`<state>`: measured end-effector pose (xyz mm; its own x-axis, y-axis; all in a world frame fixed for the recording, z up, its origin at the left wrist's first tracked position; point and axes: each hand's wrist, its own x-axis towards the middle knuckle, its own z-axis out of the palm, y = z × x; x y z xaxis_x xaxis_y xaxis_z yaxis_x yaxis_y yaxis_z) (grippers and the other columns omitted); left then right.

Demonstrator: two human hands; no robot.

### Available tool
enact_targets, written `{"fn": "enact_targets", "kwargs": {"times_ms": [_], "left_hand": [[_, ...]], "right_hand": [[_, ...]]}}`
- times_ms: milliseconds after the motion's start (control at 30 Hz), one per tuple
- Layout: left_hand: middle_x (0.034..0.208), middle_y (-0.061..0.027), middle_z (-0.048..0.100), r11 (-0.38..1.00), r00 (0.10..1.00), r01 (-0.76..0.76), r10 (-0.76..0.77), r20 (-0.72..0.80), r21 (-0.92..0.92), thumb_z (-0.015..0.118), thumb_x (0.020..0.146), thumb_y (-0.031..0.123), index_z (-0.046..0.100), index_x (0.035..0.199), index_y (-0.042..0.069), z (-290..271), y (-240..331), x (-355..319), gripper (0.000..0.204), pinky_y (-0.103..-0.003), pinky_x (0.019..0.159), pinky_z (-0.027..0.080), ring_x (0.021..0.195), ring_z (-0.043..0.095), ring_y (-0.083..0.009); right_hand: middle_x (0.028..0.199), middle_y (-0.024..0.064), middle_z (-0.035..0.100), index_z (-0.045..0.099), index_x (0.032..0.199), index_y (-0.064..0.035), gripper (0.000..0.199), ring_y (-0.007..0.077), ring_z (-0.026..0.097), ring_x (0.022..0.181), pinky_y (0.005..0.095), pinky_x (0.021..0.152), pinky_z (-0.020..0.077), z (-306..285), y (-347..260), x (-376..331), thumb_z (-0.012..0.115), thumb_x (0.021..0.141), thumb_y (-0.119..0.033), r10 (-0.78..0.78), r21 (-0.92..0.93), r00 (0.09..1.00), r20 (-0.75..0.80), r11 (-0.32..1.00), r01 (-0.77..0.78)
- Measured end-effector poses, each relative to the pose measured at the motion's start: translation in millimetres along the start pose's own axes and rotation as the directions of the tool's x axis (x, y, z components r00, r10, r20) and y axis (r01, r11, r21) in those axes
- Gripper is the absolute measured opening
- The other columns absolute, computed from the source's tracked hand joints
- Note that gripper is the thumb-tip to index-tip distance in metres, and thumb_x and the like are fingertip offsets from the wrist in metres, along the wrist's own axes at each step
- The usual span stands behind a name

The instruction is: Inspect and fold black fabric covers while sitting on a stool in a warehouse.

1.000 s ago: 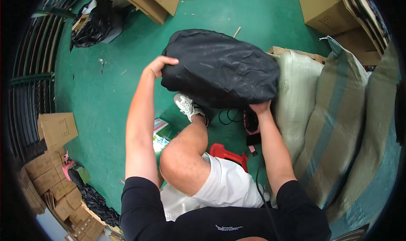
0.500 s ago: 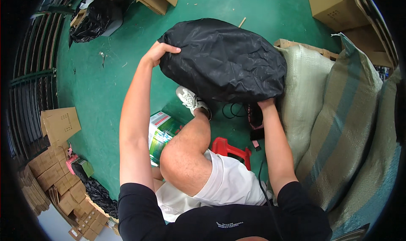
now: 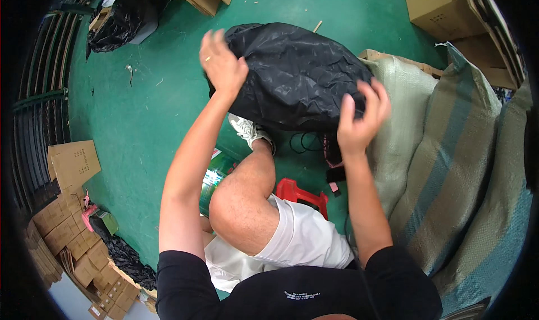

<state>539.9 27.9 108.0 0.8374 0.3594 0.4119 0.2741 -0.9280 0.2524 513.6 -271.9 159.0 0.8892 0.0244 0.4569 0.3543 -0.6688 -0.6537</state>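
A large, rounded black cloth bundle with a creased surface lies in front of me, above my shoe. What is inside it, if anything, is hidden. At its left end, my left hand is open over the cloth, fingers raised and slightly blurred. My right hand is open by the bundle's right end, with thumb and fingers apart and curved. Neither hand grips the cloth.
Stuffed woven sacks stand close on my right. A red plastic stool is below the bundle, near a black cable. A green printed package sits beside my knee. Cardboard boxes are piled at left.
My left hand has let go of the bundle's left end and lifted onto its top. My right hand has come out from beneath the right end and risen, fingers spread.
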Motion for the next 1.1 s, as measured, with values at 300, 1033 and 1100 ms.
{"fn": "enact_targets", "kwargs": {"times_ms": [300,1033,1100], "left_hand": [[0.159,-0.0129,0.018,0.916,0.878,-0.393,0.348,0.328,0.08,0.05,0.076,0.079,0.026,0.152,0.037,70.8,-12.9,-22.4,0.09,-0.066,0.112,0.011,0.145,0.019,-0.0365],[0.151,-0.0172,0.035,0.995,0.97,-0.094,0.096,0.221,-0.019,0.069,0.086,0.036,0.05,0.138,0.015,-182.0,-103.3,-95.2,0.059,-0.057,0.113,0.024,0.136,0.038,-0.0381],[0.144,-0.0202,0.044,0.992,0.966,0.079,-0.1,0.24,0.095,0.07,0.084,0.034,0.057,0.131,0.013,-259.7,-144.6,-159.7,0.053,-0.054,0.111,0.029,0.129,0.045,-0.0406]], "right_hand": [[0.16,0.0184,0.01,0.023,0.154,-0.0303,0.081,0.0408,0.009,0.147,0.0624,0.114,0.0082,99.8,113.3,-9.8,0.053,0.086,-0.064,0.035,-0.437,0.84,0.541,0.865,0.245],[0.159,0.0212,0.012,0.017,0.155,-0.0308,0.085,0.0409,0.013,0.146,0.0642,0.112,0.0115,117.2,134.0,1.2,0.048,0.086,-0.07,0.098,-0.553,0.81,0.578,0.777,0.301],[0.157,0.0236,0.015,0.021,0.153,-0.027,0.086,0.0431,0.015,0.145,0.0656,0.111,0.0119,115.9,112.5,12.3,0.058,0.084,-0.062,0.198,-0.572,0.76,0.619,0.777,0.264]]}}
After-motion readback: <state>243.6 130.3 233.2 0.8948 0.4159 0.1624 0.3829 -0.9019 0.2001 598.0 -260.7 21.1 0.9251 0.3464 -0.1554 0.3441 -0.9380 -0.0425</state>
